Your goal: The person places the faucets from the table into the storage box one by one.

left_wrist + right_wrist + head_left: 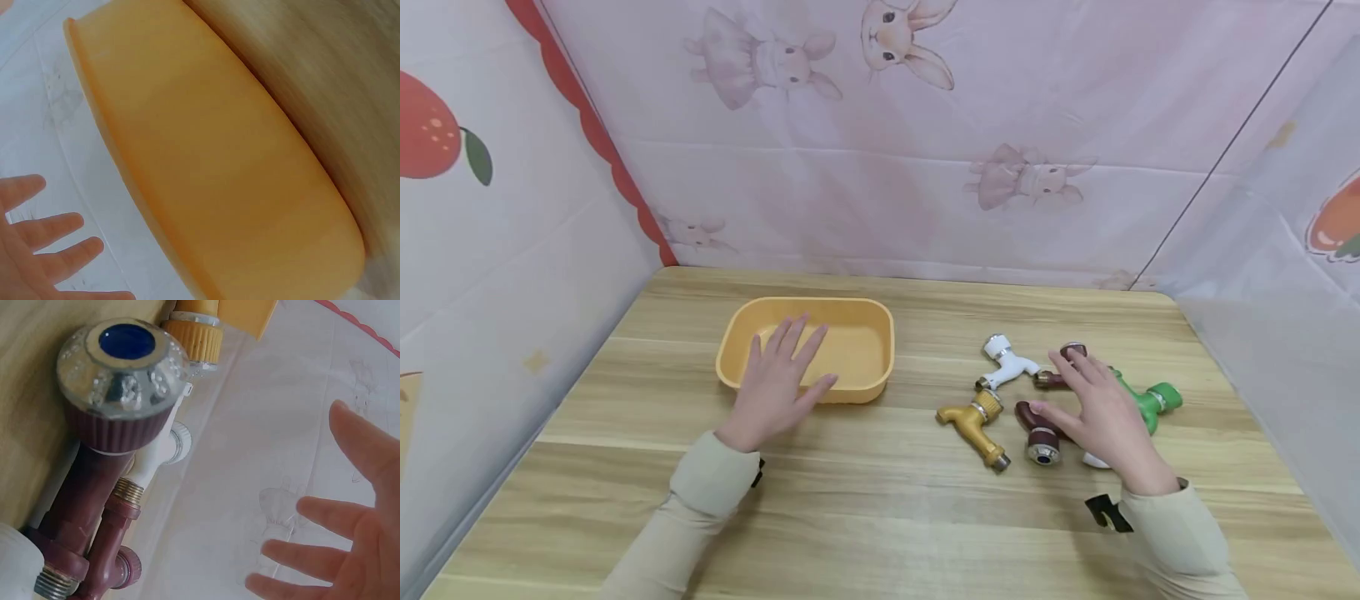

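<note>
My left hand (775,383) hovers over the near rim of a yellow plastic basin (850,342), fingers spread and holding nothing. In the left wrist view its fingers stand apart above the basin's side wall (206,144). My right hand (1105,417) is held over a group of faucets, fingers spread, grasping nothing. Nearest it lies a maroon faucet (1042,440) with a chrome, blue-centred knob (125,369). A second maroon faucet (1049,380), a green faucet (1157,402) and a white one (1096,460) are partly hidden by this hand.
Left of the right hand lie another white faucet (1009,365) and a golden-yellow faucet (973,425). Everything stands on a wood-grain table (880,500). A printed cloth wall (880,208) rises behind it, with more cloth at both sides.
</note>
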`<action>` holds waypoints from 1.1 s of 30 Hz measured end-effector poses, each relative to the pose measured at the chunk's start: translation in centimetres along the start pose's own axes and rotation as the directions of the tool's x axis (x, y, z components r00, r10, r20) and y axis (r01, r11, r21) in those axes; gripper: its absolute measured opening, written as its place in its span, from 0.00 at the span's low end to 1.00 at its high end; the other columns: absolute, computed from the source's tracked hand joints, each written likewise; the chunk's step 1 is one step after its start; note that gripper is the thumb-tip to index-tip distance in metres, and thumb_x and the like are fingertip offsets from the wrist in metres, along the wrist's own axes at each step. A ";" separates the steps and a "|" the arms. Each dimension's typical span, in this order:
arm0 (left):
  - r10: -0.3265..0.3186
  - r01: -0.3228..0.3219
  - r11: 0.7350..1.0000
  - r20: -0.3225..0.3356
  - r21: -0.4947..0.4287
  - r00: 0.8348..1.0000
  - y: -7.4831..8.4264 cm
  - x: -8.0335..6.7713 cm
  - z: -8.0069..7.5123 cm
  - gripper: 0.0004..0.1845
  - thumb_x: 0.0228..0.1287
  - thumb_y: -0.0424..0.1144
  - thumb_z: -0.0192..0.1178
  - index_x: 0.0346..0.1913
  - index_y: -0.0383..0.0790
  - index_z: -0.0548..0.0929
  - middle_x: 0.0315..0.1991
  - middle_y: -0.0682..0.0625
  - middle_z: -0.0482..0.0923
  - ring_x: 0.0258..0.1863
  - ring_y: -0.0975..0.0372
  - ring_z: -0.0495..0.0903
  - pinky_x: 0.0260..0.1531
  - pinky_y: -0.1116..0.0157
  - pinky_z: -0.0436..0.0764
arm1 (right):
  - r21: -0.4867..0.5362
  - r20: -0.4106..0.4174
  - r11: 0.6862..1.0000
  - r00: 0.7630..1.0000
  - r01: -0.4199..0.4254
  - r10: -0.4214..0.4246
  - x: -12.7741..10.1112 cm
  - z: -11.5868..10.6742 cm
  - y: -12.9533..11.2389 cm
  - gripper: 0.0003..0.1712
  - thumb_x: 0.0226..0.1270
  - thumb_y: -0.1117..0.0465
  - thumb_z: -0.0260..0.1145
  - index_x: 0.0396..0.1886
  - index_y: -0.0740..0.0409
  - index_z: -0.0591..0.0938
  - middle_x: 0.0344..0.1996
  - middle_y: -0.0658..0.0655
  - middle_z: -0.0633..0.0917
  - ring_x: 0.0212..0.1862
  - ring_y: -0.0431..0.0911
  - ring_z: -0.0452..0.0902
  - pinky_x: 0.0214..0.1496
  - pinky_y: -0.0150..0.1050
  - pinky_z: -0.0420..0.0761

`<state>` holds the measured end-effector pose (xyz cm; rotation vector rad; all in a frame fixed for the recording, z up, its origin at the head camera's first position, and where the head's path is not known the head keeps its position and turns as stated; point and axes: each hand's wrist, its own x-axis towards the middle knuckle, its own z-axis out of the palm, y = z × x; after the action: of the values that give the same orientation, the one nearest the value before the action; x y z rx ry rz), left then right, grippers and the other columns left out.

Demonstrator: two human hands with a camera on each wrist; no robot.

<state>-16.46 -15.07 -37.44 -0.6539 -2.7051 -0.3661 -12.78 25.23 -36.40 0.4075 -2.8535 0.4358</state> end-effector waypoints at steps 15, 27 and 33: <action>-0.003 -0.027 0.995 -0.295 -0.099 0.955 -2.5 -0.9 -0.5 0.26 0.57 0.41 0.60 0.57 0.32 0.72 0.44 0.36 0.74 0.41 0.46 0.74 0.38 0.50 0.77 | 0.109 -0.035 0.994 0.999 0.000 0.004 -0.3 0.2 -0.2 0.30 0.57 0.53 0.67 0.54 0.67 0.74 0.49 0.68 0.77 0.48 0.65 0.73 0.48 0.58 0.73; -0.166 0.088 0.960 -0.290 -0.266 0.943 -5.0 -1.7 -1.5 0.15 0.61 0.33 0.57 0.50 0.28 0.75 0.32 0.39 0.74 0.27 0.53 0.73 0.23 0.59 0.75 | 0.110 -0.071 0.994 0.997 0.012 -0.004 -0.5 0.5 0.4 0.27 0.57 0.54 0.67 0.52 0.65 0.76 0.47 0.68 0.79 0.42 0.62 0.77 0.44 0.57 0.75; -0.224 0.144 0.953 -0.300 -0.267 0.927 -6.4 -1.8 -1.8 0.14 0.62 0.32 0.56 0.48 0.28 0.76 0.29 0.41 0.74 0.24 0.55 0.71 0.21 0.62 0.71 | 0.109 -0.082 0.994 0.997 0.007 0.002 -0.8 0.6 0.8 0.27 0.58 0.52 0.66 0.52 0.64 0.76 0.46 0.68 0.80 0.29 0.52 0.76 0.38 0.54 0.77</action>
<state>-17.53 -21.83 -37.55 -0.3556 -2.4250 -0.7879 -12.42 25.96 -37.41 0.4031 -2.7578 0.5957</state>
